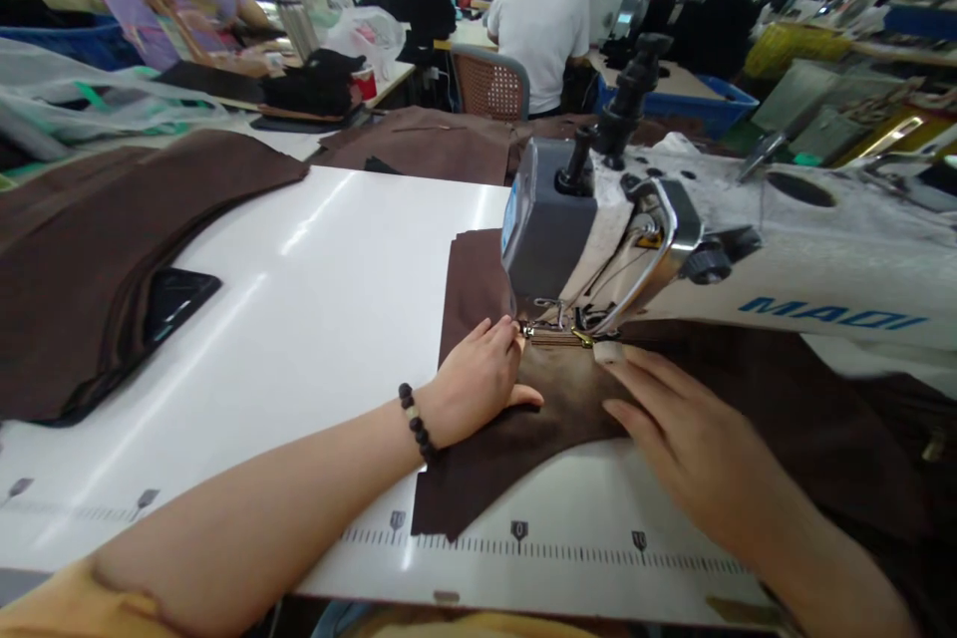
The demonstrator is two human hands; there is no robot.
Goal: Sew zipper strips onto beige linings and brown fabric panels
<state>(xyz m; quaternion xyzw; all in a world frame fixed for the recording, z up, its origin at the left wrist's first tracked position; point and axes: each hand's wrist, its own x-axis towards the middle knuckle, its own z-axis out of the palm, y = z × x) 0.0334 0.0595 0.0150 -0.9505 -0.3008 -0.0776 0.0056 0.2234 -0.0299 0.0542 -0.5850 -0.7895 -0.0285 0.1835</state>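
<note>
Brown fabric lies flat under the head of a sewing machine, spreading out on both sides of the needle area. My left hand rests on the cloth just left of the presser foot, fingers stretched forward and thumb apart. To the right of the foot, my right hand presses the fabric with its fingers extended; a white wrap covers one fingertip. The needle itself is hard to make out. Around my left wrist is a dark bead bracelet.
A stack of brown fabric pieces lies at the left, over a dark glossy object. More brown cloth lies along the far table edge. A ruler scale marks the front edge. A person in white sits ahead.
</note>
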